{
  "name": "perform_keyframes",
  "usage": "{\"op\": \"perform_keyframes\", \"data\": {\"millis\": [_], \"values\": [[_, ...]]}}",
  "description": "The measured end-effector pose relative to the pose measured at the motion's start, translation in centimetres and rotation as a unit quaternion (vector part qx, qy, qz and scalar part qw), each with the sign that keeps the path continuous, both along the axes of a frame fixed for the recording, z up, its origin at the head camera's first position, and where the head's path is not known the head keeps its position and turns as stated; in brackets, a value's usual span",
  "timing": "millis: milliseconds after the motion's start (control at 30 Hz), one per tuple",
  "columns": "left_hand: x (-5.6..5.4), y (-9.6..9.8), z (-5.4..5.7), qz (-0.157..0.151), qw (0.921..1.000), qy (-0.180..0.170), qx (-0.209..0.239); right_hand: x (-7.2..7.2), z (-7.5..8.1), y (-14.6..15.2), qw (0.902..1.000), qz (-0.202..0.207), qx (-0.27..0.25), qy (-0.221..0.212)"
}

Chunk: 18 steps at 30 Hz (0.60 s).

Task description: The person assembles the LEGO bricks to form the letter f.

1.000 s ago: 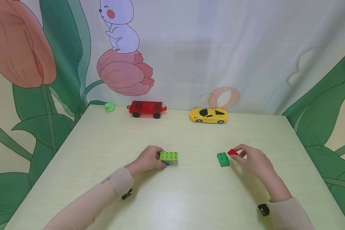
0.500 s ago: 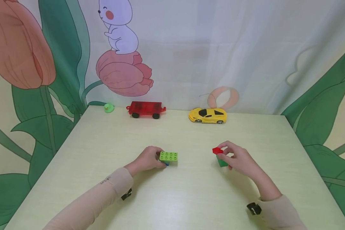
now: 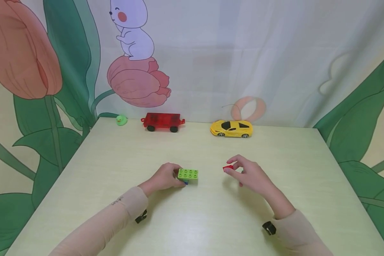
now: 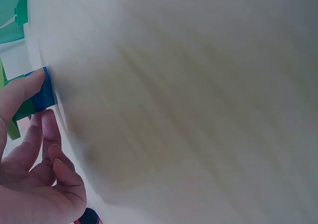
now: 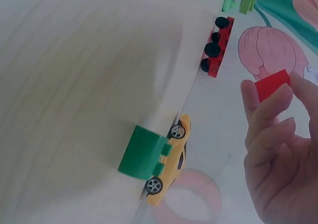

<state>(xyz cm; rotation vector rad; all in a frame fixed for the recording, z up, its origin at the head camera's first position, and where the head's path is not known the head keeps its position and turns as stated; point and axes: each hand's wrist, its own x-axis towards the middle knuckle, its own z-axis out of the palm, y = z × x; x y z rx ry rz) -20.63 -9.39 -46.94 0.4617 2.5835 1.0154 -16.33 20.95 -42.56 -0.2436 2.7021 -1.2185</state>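
My left hand point(image 3: 167, 176) grips a small stack of toy bricks from its left side. A lime-green brick point(image 3: 187, 174) tops the stack. In the left wrist view a darker green part point(image 4: 24, 111) and a blue brick point(image 4: 43, 92) show beneath it, with the thumb on the blue one. My right hand point(image 3: 248, 176) pinches a small red brick point(image 3: 228, 168) between thumb and fingertips, held above the table right of the stack. A dark green brick point(image 5: 143, 152) sits on the table in the right wrist view; in the head view the right hand hides it.
Along the table's point(image 3: 192, 220) back edge stand a green toy duck point(image 3: 121, 120), a red wheeled wagon point(image 3: 163, 122) and a yellow toy car point(image 3: 232, 128). A printed curtain point(image 3: 198, 64) hangs right behind them.
My right hand has carried the red brick leftward, over the dark green brick and toward the stack. The left hand and its stack have stayed in place.
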Motion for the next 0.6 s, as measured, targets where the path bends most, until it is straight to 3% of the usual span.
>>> {"op": "perform_keyframes", "data": {"millis": [333,600], "values": [[0.0,-0.1,-0.1,0.008,0.9999,-0.007,0.008,-0.7,0.0,-3.4,0.9988,0.026,-0.017,0.038],[-0.1,-0.1,-0.1,0.015,0.9998,-0.009,-0.007,-1.4,-0.1,-6.2,0.9961,0.058,-0.052,0.042]]}}
